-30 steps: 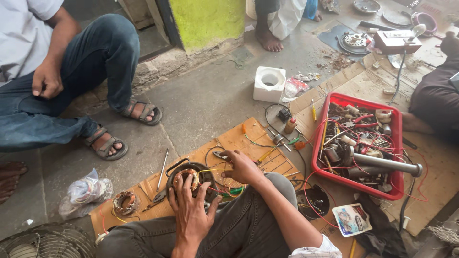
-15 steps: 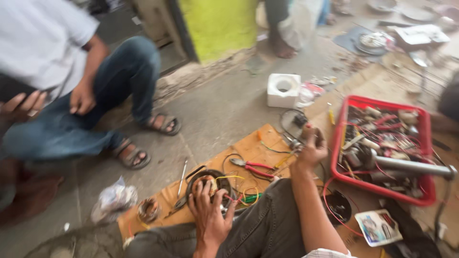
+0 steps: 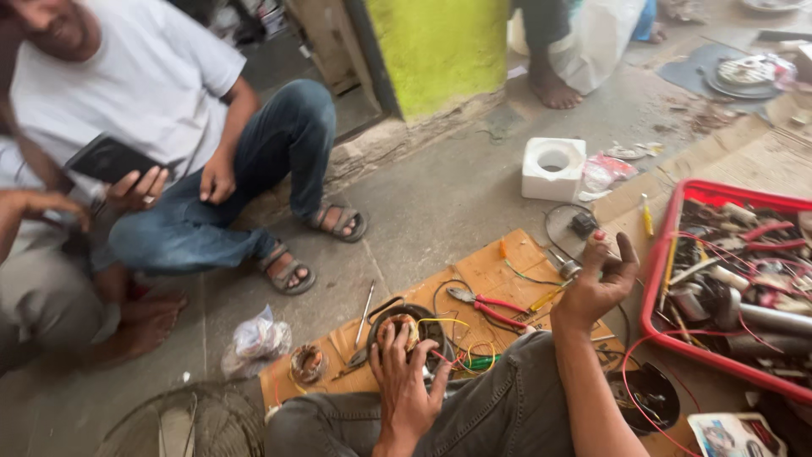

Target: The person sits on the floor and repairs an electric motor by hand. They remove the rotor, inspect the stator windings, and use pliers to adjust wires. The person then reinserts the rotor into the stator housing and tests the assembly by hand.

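My right hand [image 3: 596,283] has lifted off the cardboard [image 3: 486,275], where it lay a second ago, and now hangs raised beside the red tray [image 3: 651,292], fingers curled half closed around something small; I cannot tell what it is, or whether it is truly gripped. My left hand [image 3: 404,377] has stayed put, fingers spread and pressed flat on the motor stator [image 3: 404,326], which sits on the near part of the cardboard just in front of my knee. So the stator is held steady, while the right hand seems to have fetched a small part from the tray side, judging by where it now hangs. Counting what lies about: one stator under my hand, one smaller copper coil [image 3: 307,362] to its left, one pair of red-handled pliers [image 3: 486,303] just right of the stator, one screwdriver [image 3: 365,311] to the far left of it, and one white foam block [image 3: 553,167] farther off on the floor. One plastic bag [image 3: 255,340] lies left of the cardboard, and one fan grille [image 3: 182,419] sits near left. The tray holds a tangle of wires and parts too jumbled to count. A seated person [image 3: 161,93] at far left holds a dark phone [image 3: 106,158].
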